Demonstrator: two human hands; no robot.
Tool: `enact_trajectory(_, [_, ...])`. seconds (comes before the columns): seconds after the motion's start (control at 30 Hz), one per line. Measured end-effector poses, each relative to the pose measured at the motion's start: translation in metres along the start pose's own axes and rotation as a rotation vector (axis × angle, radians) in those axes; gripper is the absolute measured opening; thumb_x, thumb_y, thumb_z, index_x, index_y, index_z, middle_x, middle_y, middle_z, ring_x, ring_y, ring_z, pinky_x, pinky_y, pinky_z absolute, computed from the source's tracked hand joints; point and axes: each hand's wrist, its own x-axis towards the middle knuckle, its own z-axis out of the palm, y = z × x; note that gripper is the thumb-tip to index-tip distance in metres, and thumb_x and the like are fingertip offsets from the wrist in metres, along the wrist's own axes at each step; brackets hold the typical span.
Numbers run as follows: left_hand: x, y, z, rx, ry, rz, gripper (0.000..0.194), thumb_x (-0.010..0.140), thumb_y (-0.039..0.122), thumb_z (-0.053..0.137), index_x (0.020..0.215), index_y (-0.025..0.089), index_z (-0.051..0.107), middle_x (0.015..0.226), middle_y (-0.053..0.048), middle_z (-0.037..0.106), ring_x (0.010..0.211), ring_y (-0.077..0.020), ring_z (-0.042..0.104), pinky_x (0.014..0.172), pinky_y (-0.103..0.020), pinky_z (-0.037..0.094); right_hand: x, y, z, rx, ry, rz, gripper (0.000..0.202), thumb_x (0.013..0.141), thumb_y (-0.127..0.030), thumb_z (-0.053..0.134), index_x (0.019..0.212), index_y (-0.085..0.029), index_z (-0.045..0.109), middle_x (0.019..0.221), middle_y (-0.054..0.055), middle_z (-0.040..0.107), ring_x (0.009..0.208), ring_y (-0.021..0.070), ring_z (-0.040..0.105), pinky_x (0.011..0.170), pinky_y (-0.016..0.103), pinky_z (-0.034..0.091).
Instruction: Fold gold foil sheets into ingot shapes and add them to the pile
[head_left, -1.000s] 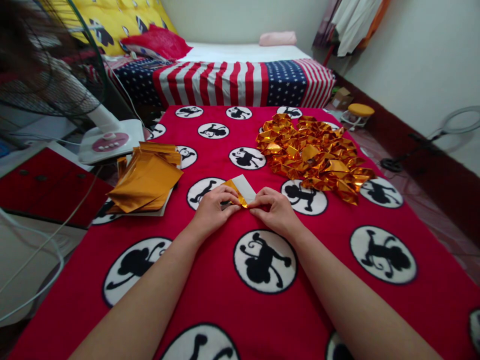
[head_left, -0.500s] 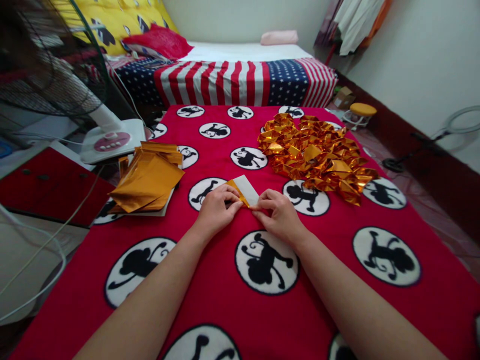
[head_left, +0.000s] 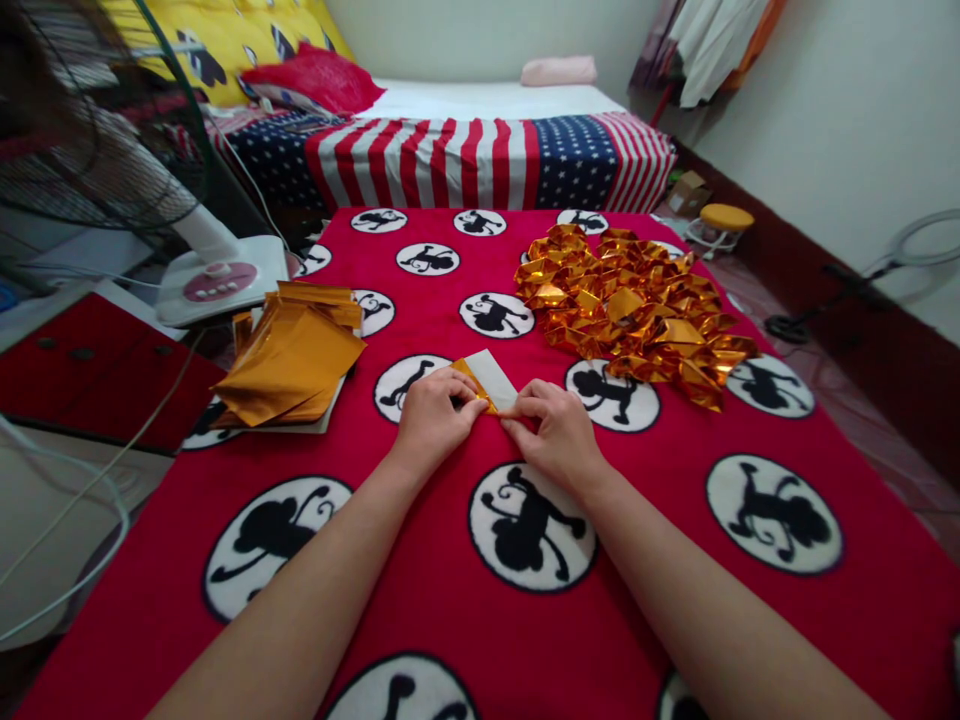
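A sheet of gold foil paper (head_left: 490, 377), white on its back, lies partly folded on the red blanket. My left hand (head_left: 436, 412) is closed on its left side, thumb and fingertips pinching the gold folded edge. From the other side my right hand (head_left: 551, 425) pinches the near right corner between thumb and fingers. Both sets of fingertips are close together at the fold. To the left sits a stack of flat gold foil sheets (head_left: 296, 355). A heap of folded gold foil pieces (head_left: 630, 310) spreads out at the far right.
The red blanket (head_left: 645, 610) with black-and-white monkey circles covers the surface under my hands. A standing fan (head_left: 217, 275) is at the left, beside a cable (head_left: 112, 480). Beyond are a bed with a striped, starred cover (head_left: 465, 160) and a yellow-topped stool (head_left: 726, 218).
Both hands stay at the foil sheet with almost the same pinch. The view has shifted very slightly; nothing has been let go or picked up.
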Motion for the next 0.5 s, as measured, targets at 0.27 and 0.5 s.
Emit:
enact_trajectory(0.27, [-0.0007,0.0020,-0.0001,0.011,0.016,0.004,0.015,0.072,0.018,0.069,0.057,0.019,0.066,0.080,-0.004,0.072,0.076,-0.0169,0.066,0.073,-0.031,0.053,0.0033,-0.0023,0.0057,-0.010,0.052,0.080,0.009,0.079,-0.026,0.071,0.071,-0.022,0.073,0.077,0.003,0.065,0.076,0.0177,0.058,0.069,0.030,0.040])
enact_trajectory(0.5, [0.0001,0.0038,-0.0001,0.026,0.006,0.001,0.015,0.072,0.016,0.068,0.057,0.018,0.066,0.079,-0.004,0.072,0.076,-0.0169,0.066,0.073,-0.030,0.052,0.0053,-0.0047,0.0090,-0.030,0.048,0.104,0.012,0.080,-0.025,0.068,0.069,-0.022,0.070,0.077,0.004,0.066,0.076,0.0179,0.059,0.071,0.030,0.040])
